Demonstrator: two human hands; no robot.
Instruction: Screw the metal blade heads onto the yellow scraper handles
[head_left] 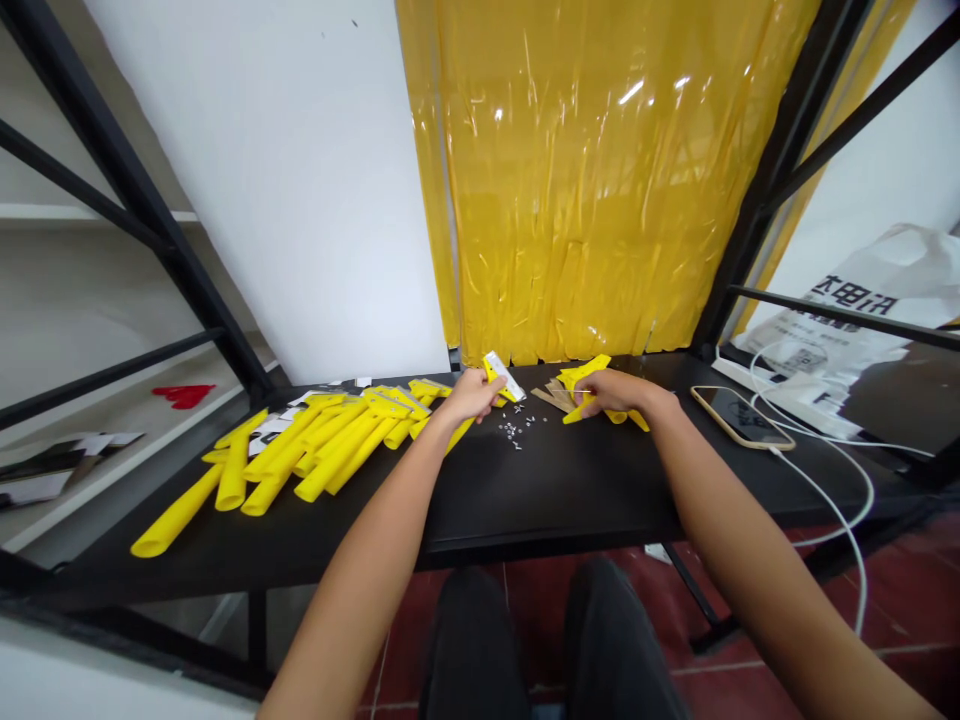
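My left hand point(471, 394) is closed around a yellow scraper point(493, 368), whose flat silver head points up and away from me. Small screws and nuts point(513, 432) lie scattered on the black tabletop just below it. To the right, my right hand point(596, 392) has its fingers curled down among several yellow plastic pieces point(589, 370). A thin, light shaft seems to stick out leftward from those fingers; what they grip is too small to make out. Brown strips point(553, 396) lie beside that hand. Many yellow scrapers with tubular handles point(341, 450) are piled left of my left hand.
A phone point(741, 417) with a white cable point(832, 510) lies on the right of the black table point(525, 505). Beyond it stands a white plastic bag point(862, 310). Black metal posts point(795, 130) frame both sides, and a yellow strip curtain point(600, 200) hangs behind.
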